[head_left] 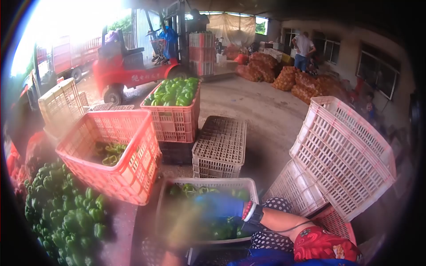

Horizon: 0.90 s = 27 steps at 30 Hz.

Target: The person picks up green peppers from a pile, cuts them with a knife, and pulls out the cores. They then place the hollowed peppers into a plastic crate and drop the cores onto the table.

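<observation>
In front of me stands a light crate (255, 188) with green bell peppers (224, 228) in it. Over this crate is my right hand (215, 205) in a blue glove, its fingers smeared by motion. Red beads and a dark band circle that wrist, below a red floral sleeve (321, 244). My left hand (184, 226) is a yellowish blur at the crate's left side; whether it holds anything is hidden. A heap of green bell peppers (71, 208) lies to the left. Beside it, a tilted pink crate (137, 166) has a few peppers (113, 153) at its bottom.
Beyond stands a red crate (175, 124) full of green peppers, next to an upturned grey crate (219, 144). Stacked pale crates (341, 155) lean at the right. Farther back are a red forklift (133, 73), filled net sacks (286, 77) and a standing person (304, 46).
</observation>
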### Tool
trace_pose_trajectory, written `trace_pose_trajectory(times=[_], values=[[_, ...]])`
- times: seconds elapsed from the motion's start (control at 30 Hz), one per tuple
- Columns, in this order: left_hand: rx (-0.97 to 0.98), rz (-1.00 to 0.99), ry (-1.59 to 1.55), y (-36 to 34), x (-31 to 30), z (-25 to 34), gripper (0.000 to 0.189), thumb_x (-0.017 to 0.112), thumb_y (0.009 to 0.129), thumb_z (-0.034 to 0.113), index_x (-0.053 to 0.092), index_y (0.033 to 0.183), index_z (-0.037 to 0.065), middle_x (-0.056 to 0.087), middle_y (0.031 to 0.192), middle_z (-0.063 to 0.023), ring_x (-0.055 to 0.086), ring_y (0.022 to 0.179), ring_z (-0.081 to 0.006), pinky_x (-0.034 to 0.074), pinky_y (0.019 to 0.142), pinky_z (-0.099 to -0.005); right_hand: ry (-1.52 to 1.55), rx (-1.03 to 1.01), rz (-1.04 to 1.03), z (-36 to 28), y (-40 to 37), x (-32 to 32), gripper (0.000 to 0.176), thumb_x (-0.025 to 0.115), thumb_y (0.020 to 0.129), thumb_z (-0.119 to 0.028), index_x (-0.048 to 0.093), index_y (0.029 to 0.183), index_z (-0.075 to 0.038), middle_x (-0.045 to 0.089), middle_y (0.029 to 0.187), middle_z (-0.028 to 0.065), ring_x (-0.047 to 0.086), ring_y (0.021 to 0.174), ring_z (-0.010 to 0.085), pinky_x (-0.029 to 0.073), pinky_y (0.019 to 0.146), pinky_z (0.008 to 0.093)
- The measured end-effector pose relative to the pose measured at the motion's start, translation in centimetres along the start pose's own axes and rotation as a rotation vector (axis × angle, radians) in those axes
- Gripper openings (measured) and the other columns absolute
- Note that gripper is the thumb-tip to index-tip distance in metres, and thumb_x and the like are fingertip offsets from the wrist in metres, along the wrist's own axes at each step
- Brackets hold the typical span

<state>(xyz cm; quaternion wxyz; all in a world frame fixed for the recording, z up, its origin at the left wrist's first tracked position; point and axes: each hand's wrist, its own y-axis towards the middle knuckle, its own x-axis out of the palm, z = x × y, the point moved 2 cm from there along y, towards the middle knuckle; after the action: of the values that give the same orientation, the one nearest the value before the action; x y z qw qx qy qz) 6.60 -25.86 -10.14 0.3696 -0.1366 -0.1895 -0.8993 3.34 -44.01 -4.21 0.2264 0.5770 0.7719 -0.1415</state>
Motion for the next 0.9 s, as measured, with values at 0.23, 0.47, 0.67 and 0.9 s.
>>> trace_pose_trajectory(times=[0.23, 0.47, 0.67, 0.9], values=[[-0.027, 0.028, 0.499, -0.6, -1.6, -2.3, 0.05, 0.079, 0.08, 0.018, 0.065, 0.128, 0.015, 0.068, 0.116, -0.0074, 0.063, 0.109, -0.0299, 0.057, 0.083, -0.0409, 0.373, 0.228, -0.089, 1.0, -0.5, 0.1, 0.078, 0.076, 0.09, -0.025, 0.037, 0.158, -0.014, 0.067, 0.115, 0.0061, 0.056, 0.079, 0.0115, 0.047, 0.067, 0.0268], [-0.423, 0.183, -0.095, 1.0, -0.5, 0.9, 0.038, 0.076, 0.093, 0.027, 0.058, 0.117, 0.005, 0.067, 0.102, -0.0053, 0.067, 0.091, -0.0159, 0.062, 0.067, -0.0347, 0.689, 0.386, 0.069, 3.8, 0.5, 1.1, 0.038, 0.08, 0.09, -0.029, 0.067, 0.119, -0.008, 0.066, 0.072, 0.0019, 0.057, 0.046, 0.0086, 0.047, 0.04, 0.0242], [-0.33, 0.201, -0.126, 1.2, -0.7, 0.3, 0.031, 0.07, 0.091, 0.022, 0.057, 0.112, 0.004, 0.068, 0.1, -0.0106, 0.068, 0.089, -0.0215, 0.062, 0.07, -0.0369, 0.913, 0.463, 0.105, 5.7, 0.7, 1.6, 0.026, 0.076, 0.093, -0.025, 0.066, 0.108, -0.006, 0.066, 0.074, 0.0033, 0.059, 0.049, 0.0116, 0.047, 0.04, 0.0254], [-0.248, 0.357, -0.492, 1.8, -0.9, 1.0, 0.033, 0.062, 0.09, 0.018, 0.057, 0.119, 0.001, 0.065, 0.108, -0.0154, 0.067, 0.097, -0.0285, 0.059, 0.085, -0.0417, 1.689, 0.251, 0.08, 9.1, 1.5, 2.1, 0.025, 0.065, 0.101, -0.03, 0.065, 0.109, -0.006, 0.068, 0.088, 0.0069, 0.058, 0.054, 0.0142, 0.047, 0.049, 0.0281]])
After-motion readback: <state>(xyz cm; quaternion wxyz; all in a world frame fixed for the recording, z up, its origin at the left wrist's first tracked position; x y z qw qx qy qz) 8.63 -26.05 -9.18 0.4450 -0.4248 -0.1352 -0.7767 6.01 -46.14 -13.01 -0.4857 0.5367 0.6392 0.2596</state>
